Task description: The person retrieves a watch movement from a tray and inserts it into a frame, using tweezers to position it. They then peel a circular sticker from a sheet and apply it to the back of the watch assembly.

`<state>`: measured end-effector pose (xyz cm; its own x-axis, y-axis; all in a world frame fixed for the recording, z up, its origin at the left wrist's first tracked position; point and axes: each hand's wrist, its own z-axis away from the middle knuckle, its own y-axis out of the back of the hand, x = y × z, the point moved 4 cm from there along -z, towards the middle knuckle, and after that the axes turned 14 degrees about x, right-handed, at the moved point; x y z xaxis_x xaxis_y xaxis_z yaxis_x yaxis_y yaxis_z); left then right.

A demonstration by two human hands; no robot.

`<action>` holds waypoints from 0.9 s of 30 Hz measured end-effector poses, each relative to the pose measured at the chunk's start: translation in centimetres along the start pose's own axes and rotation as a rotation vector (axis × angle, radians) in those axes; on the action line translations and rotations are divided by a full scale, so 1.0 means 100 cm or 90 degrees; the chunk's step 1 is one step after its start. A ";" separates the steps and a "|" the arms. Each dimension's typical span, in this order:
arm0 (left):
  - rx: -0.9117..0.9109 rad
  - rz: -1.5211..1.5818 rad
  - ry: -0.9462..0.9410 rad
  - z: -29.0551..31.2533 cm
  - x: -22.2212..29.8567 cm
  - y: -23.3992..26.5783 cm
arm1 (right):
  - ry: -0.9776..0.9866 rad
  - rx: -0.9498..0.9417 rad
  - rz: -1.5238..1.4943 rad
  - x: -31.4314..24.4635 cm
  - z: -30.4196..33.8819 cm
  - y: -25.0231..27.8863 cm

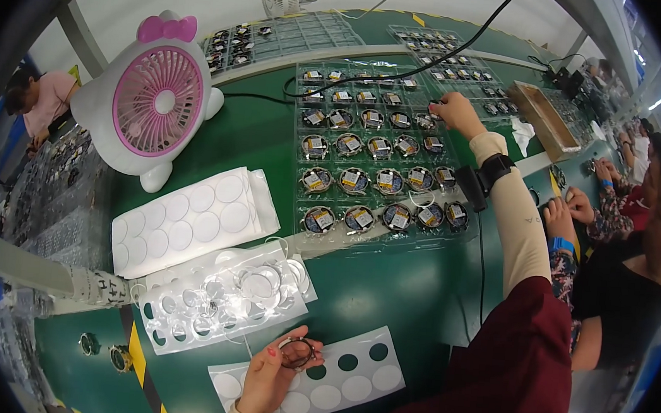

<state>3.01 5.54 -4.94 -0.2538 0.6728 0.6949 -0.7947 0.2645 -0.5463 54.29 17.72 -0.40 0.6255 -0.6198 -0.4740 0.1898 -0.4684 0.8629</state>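
Nearest the camera, the left hand (274, 377) pinched a small dark ring (297, 352) over a white sticker sheet (348, 379) on the green tabletop (386, 288). At one o'clock, well apart, the right hand (456, 111) reached into the clear parts tray (373, 163), fingertips closed on a round part there.
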 end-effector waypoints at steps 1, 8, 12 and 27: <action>0.006 -0.016 -0.008 0.000 0.001 -0.001 | 0.000 0.001 0.001 0.001 0.004 -0.001; 0.000 -0.039 -0.032 -0.004 0.001 -0.003 | 0.276 0.170 0.058 -0.001 0.036 -0.008; -0.010 -0.047 -0.039 -0.002 0.001 -0.005 | 0.254 0.211 0.072 0.006 0.034 -0.003; -0.023 0.036 0.007 0.005 0.002 0.004 | 0.046 -0.305 -0.535 -0.091 0.224 0.038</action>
<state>2.38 5.47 -4.79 -0.2920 0.6950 0.6570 -0.7585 0.2501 -0.6017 32.34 7.44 3.27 0.1874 -0.1526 -0.9704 0.8745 -0.4239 0.2355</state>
